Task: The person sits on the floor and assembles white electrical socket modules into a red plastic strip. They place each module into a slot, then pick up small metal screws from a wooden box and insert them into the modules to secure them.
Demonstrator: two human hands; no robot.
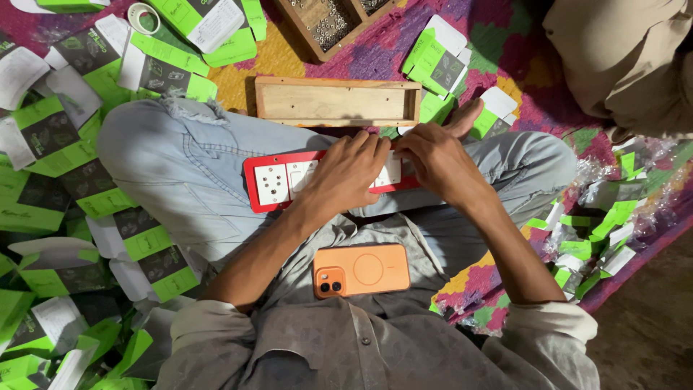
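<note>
A long red plate with white sockets and switches (271, 184) lies across my crossed legs in pale jeans. My left hand (346, 173) rests flat on its middle, fingers pressed on a white module. My right hand (433, 160) meets it from the right, fingertips pinching at a white module (392, 172) on the plate. The plate's right end is hidden under my hands. An orange phone (361, 271) lies face down on my lap, below the plate.
A shallow wooden tray (336, 101) lies just beyond my knees. A wooden box of small metal screws (328, 25) stands further back. Several green, black and white cardboard packages (65, 188) cover the patterned mat on the left. Another person's beige sleeve (628, 58) is at top right.
</note>
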